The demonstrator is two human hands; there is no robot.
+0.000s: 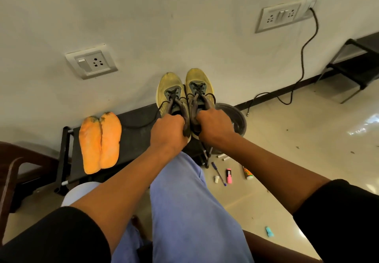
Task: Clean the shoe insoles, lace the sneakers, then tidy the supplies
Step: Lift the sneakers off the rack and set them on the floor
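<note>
Evidently gripping both sneakers (184, 96) by their heels, left hand (168, 131) and right hand (214, 125) fingers curled, probably for carrying together.

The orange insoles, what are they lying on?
The two orange insoles lie side by side on a low black rack against the wall. The rack's surface directly beneath them is covered, so it cannot be seen whether anything lies under them.
</note>
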